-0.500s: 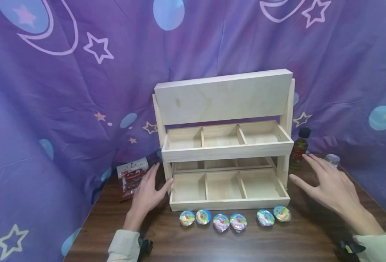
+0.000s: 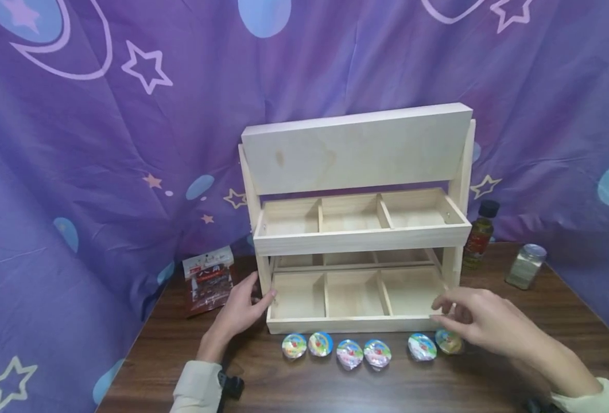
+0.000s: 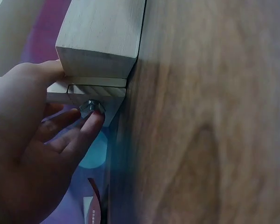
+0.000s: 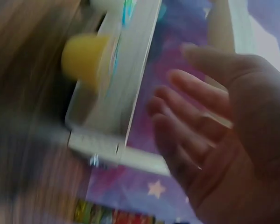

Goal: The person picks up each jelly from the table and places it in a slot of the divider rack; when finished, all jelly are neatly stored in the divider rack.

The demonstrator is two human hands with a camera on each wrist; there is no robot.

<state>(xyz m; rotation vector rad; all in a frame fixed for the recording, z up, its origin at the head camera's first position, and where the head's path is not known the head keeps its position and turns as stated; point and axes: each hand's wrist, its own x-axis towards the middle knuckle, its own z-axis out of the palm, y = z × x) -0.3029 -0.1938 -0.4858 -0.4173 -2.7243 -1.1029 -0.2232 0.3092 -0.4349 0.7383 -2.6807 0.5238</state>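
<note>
A pale wooden two-tier rack point(image 2: 363, 326) with divided trays stands on the table. My left hand point(image 2: 238, 310) is at its lower left end, thumb by the lower tray's side. In the left wrist view, a fingertip touches a metal bolt point(image 3: 92, 106) on the rack's side. Over the lower tray's right front corner, my right hand point(image 2: 485, 321) bends its fingers loosely with nothing held. Just below it sits a foil-lidded jelly cup point(image 2: 447, 343), partly hidden by the hand; its yellow body point(image 4: 81, 58) shows in the right wrist view. Beside it is another jelly cup point(image 2: 422, 347).
More foil-lidded cups point(image 2: 349, 354) line the table along the rack's front. A red-brown packet point(image 2: 208, 284) lies left of the rack. To the right stand a dark-capped bottle point(image 2: 478, 238) and a small glass jar point(image 2: 525, 267). A purple curtain point(image 2: 304, 74) hangs behind.
My right hand has moved left and down from beside the rack to the right-end cup, its fingers drawing closer together. The left hand stays nearly in place. The jar has come into full view.
</note>
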